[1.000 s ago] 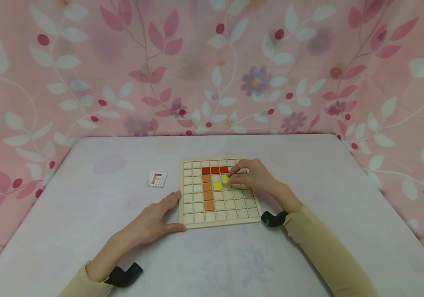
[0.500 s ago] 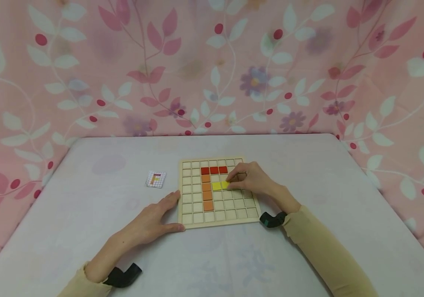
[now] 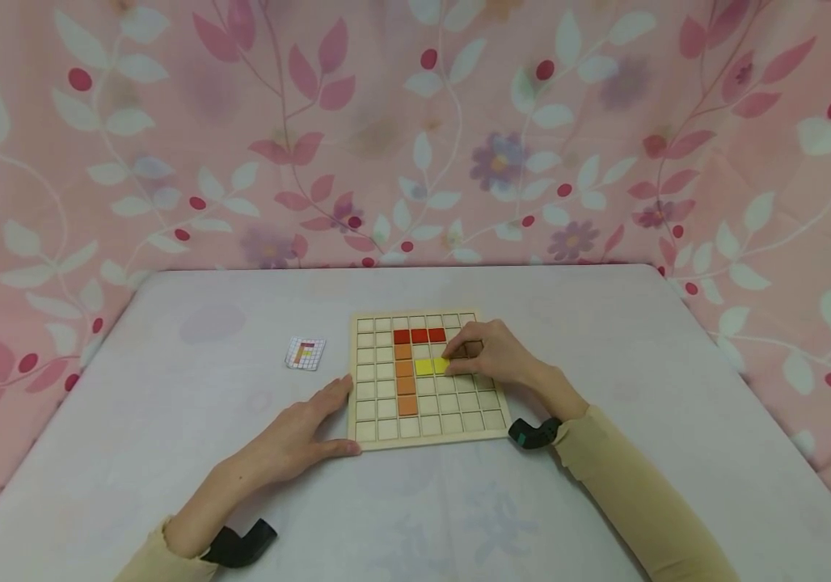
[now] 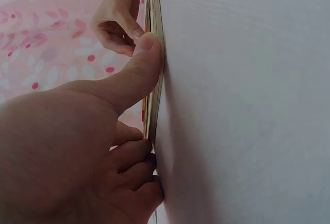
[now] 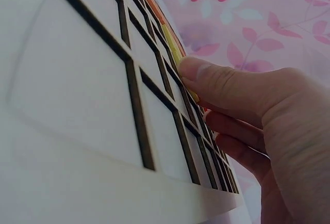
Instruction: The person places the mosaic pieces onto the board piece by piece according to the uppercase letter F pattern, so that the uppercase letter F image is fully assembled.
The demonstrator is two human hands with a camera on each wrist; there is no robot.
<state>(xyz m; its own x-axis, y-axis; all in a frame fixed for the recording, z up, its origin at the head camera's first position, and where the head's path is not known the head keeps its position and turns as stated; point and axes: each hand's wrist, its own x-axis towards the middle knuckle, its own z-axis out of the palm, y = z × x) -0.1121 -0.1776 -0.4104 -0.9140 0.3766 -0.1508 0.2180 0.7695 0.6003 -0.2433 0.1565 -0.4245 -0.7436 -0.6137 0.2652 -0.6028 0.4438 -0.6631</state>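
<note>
A wooden grid board (image 3: 430,440) lies on the table, with red tiles (image 3: 419,335) in a row near the top and a column of orange tiles (image 3: 405,386) below the leftmost one. One yellow tile (image 3: 423,368) sits beside the orange column. Just right of it, my right hand (image 3: 494,353) pinches a second yellow tile (image 3: 439,366) between thumb and bent fingers, low in its cell. In the right wrist view, the thumb (image 5: 206,74) presses on yellow. My left hand (image 3: 292,436) rests at the board's left side, thumb at the near corner and fingertips along the edge.
Left of the board lies a small card (image 3: 305,354) printed with a grid and a coloured pattern. A pale cloth covers the table (image 3: 605,323); behind it hangs a pink floral curtain (image 3: 386,162). Black wrist devices (image 3: 534,434) sit at both cuffs.
My right hand has moved slightly down and lowered the second yellow tile from above the grid into line beside the first one. My left hand stays at the board's edge.
</note>
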